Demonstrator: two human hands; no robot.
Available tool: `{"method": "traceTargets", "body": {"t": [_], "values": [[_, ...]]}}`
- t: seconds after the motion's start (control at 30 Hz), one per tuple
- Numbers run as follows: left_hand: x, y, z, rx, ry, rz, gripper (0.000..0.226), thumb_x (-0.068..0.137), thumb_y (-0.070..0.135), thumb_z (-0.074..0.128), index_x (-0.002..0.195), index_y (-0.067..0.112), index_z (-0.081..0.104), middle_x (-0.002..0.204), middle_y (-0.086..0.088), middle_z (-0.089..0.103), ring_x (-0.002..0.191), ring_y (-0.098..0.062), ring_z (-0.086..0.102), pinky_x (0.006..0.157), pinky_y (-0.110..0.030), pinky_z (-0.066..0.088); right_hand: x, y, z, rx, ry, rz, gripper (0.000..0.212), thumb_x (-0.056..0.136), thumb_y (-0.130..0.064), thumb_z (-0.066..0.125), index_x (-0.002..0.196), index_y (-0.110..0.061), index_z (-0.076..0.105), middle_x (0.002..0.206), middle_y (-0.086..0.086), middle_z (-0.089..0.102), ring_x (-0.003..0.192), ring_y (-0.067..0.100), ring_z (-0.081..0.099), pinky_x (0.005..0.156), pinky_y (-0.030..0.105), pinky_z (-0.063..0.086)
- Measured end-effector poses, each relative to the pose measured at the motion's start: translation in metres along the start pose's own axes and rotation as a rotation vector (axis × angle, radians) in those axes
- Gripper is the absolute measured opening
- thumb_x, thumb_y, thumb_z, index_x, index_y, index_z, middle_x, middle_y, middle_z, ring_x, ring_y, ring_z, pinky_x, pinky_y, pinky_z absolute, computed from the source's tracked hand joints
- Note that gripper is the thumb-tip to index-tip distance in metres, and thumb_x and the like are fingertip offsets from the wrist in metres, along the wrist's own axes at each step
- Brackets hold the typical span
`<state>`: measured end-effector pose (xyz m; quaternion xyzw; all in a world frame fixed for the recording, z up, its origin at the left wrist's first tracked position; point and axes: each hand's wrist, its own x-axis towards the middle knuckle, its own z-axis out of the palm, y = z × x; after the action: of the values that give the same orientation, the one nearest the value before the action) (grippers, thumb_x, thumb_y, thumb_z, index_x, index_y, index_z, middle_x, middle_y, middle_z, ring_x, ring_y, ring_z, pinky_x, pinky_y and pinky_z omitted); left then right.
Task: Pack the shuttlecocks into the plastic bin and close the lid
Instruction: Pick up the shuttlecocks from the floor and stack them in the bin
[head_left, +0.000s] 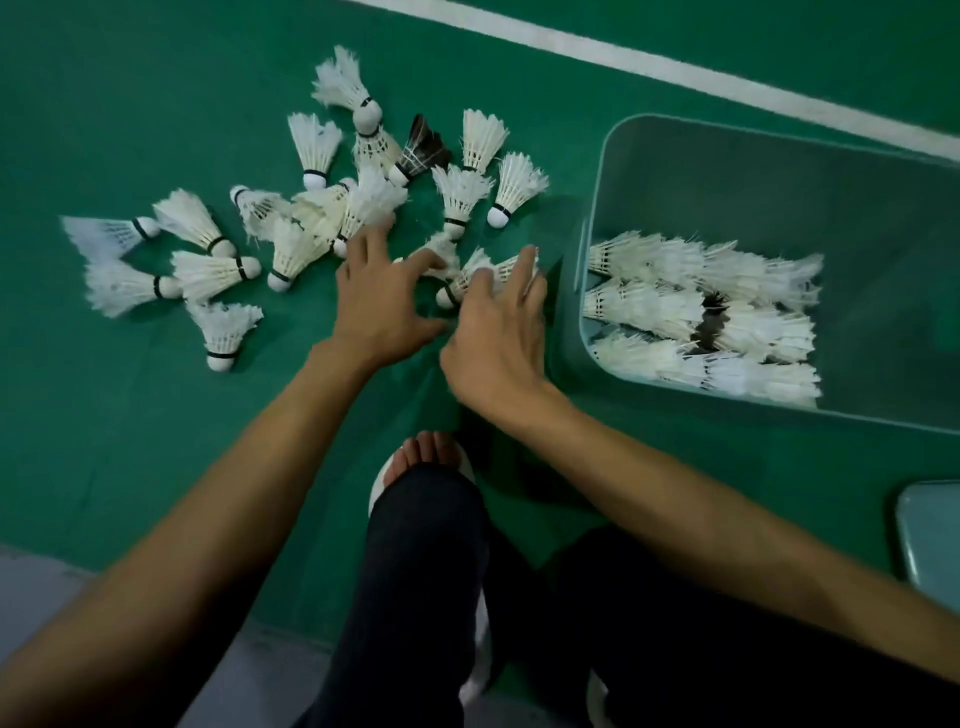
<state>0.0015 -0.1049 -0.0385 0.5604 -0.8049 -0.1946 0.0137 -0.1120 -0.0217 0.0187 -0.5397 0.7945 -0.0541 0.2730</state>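
Note:
Several white feather shuttlecocks (208, 270) lie scattered on the green floor, with one black shuttlecock (420, 148) among them. At the right stands the translucent plastic bin (675, 156), open, with rows of shuttlecocks (701, 312) laid inside. My left hand (379, 306) hovers with fingers spread over the near edge of the pile and holds nothing. My right hand (493, 343) reaches beside it, its straight fingers touching the feathers of one shuttlecock (451, 292) next to the bin's left wall. The bin's lid (930, 535) lies on the floor at the lower right.
A white court line (623, 60) runs across the floor behind the bin. My bare foot in a white sandal (426, 452) and my dark trouser legs (426, 571) fill the bottom centre. Grey flooring (41, 587) begins at the lower left.

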Motion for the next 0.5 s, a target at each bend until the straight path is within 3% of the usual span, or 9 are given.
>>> {"method": "traceTargets", "body": {"t": [0.1,0.2,0.27,0.37,0.5], "values": [[0.022,0.004,0.006,-0.019,-0.109,0.063,0.066,0.067,0.051,0.088,0.128,0.037,0.067,0.167,-0.018,0.016,0.151,-0.044,0.013,0.117,-0.062,0.027,0.019,0.014,0.008,0.209,0.028,0.176,0.051,0.083,-0.011,0.062,0.129,-0.006,0.041,0.161,0.033,0.005,0.147,0.049,0.016,0.117,0.048,0.028],[0.029,0.009,0.011,-0.069,-0.158,0.033,0.057,0.071,0.047,0.087,0.124,0.033,0.071,0.154,-0.014,0.039,0.141,-0.040,0.033,0.106,-0.057,0.041,0.035,0.016,0.011,0.442,0.073,0.259,0.042,0.078,-0.008,0.061,0.116,-0.007,0.046,0.134,0.022,0.041,0.120,0.041,0.046,0.102,0.045,0.044],[0.026,0.010,0.014,-0.058,-0.125,-0.006,0.047,0.073,0.044,0.084,0.116,0.030,0.072,0.138,-0.012,0.050,0.129,-0.036,0.043,0.098,-0.053,0.046,0.041,0.016,0.013,0.507,0.122,0.285,0.036,0.080,-0.006,0.060,0.115,-0.006,0.052,0.121,0.016,0.050,0.112,0.035,0.051,0.099,0.042,0.045],[0.010,0.007,0.014,-0.082,-0.102,-0.062,0.037,0.079,0.043,0.079,0.112,0.029,0.070,0.127,-0.010,0.053,0.123,-0.034,0.045,0.093,-0.049,0.045,0.037,0.014,0.020,0.338,0.186,0.186,0.029,0.083,-0.009,0.058,0.112,-0.007,0.057,0.121,0.013,0.053,0.115,0.032,0.048,0.098,0.039,0.042],[-0.020,-0.001,0.004,-0.196,-0.035,-0.100,0.035,0.084,0.044,0.062,0.111,0.022,0.064,0.115,-0.010,0.050,0.114,-0.034,0.045,0.083,-0.044,0.038,0.017,-0.005,0.011,0.027,0.328,-0.155,0.036,0.086,-0.020,0.062,0.120,-0.008,0.056,0.125,0.010,0.055,0.117,0.027,0.046,0.096,0.035,0.041]]}}
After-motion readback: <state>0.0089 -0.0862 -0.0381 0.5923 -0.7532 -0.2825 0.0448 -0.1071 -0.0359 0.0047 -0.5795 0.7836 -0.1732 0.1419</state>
